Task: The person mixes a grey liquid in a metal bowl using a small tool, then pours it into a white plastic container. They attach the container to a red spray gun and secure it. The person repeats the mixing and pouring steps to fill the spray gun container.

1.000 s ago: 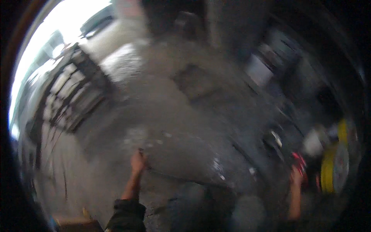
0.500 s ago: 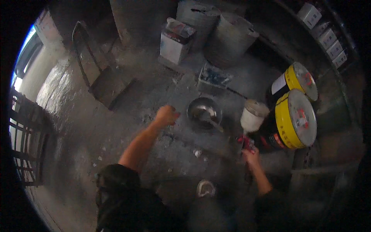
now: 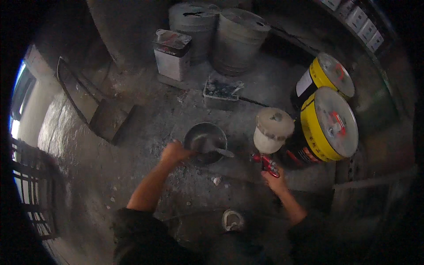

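Observation:
In my right hand (image 3: pixel 275 180) is a red spray gun (image 3: pixel 266 164), the fingers wrapped round its handle. The gun carries a whitish, lidded paint cup (image 3: pixel 269 140) on top, standing nearly upright. My left hand (image 3: pixel 174 153) reaches to the left side of a dark metal bowl (image 3: pixel 190 138), its fingertips at or just over the rim. Blur hides whether they touch it or how far they are closed. A flat-bladed, pale scraper-like tool (image 3: pixel 224 152) leans in the bowl, its end over the right rim.
Right of the spray gun stand two black-and-yellow drums (image 3: pixel 314 132). Beyond the bowl are a shallow tray (image 3: pixel 221 101), a square tin (image 3: pixel 171 64) and two large grey drums (image 3: pixel 238 44). A platform trolley (image 3: pixel 110 119) stands left, a slatted rack (image 3: pixel 33 190) at the far left.
My left hand has moved closer to the bowl, from well left of it to its rim. The spray gun stays in my right hand. The whole view has shifted.

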The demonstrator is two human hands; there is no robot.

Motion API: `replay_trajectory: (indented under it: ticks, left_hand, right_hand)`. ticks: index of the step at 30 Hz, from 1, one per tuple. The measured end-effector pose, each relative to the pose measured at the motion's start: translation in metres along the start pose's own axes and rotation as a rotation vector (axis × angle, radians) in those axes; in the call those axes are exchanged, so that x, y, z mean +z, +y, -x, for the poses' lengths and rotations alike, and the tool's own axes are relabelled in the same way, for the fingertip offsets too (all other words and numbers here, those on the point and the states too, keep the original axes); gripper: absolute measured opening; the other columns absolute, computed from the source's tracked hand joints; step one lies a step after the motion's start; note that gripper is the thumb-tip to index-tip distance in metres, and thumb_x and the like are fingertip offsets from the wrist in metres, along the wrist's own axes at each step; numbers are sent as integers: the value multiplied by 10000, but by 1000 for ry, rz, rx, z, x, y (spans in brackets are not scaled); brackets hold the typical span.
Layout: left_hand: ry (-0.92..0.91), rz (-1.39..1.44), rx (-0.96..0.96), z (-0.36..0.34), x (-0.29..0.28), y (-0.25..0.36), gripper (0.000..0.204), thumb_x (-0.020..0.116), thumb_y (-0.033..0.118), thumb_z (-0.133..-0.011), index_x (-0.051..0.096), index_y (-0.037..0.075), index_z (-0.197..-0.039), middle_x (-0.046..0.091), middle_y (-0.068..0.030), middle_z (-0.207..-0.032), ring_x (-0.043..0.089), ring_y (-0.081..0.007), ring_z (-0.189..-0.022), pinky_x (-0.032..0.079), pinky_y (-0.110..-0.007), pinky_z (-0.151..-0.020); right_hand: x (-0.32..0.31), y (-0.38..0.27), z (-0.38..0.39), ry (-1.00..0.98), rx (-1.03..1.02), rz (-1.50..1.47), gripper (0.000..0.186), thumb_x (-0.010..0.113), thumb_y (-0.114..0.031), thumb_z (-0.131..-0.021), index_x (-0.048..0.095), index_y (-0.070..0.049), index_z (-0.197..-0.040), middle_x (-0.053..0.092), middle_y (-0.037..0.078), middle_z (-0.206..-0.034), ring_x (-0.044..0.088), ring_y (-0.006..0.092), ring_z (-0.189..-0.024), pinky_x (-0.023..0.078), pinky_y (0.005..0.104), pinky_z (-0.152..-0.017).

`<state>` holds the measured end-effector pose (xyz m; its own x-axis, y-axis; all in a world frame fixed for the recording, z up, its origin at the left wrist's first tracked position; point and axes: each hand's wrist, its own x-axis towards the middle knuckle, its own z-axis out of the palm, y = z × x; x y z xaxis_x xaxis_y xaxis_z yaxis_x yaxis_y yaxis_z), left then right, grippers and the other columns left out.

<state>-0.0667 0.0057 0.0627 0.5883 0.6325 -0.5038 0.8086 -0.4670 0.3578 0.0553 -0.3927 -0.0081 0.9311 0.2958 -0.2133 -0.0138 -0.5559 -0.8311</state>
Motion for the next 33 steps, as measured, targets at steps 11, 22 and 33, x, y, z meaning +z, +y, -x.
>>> replay_trajectory:
  ticks: [11, 22, 33]
  left_hand:
    - [230, 110, 1393, 112, -68, 99, 672, 748, 408, -797, 505, 146, -1366, 470, -214, -1391, 444, -404, -1282, 415, -476, -1041]
    - [193, -68, 1536, 134, -79, 100, 686, 734, 423, -743, 533, 193, -1357, 475, -191, -1392, 501, -407, -1172, 458, -474, -987]
    - [245, 24, 611, 111, -49, 127, 595, 630, 487, -856, 518, 104, -1297, 564, -244, -1210, 569, -433, -1084, 501, -492, -899]
  right_hand:
    - [8, -69, 43, -530, -127, 14, 488, 745, -261, -819, 613, -66, -1247, 656, 68, -890, 615, 190, -811, 501, 330, -762]
    - [-3, -66, 40, -690, -205, 27, 368, 710, -243, -848, 642, -70, -1167, 629, 36, -821, 584, 133, -763, 487, 316, -728]
    - [31, -89, 44, -120, -243, 258, 457, 668, -151, -839, 588, -67, -1280, 659, 205, -840, 675, 338, -789, 513, 395, -715]
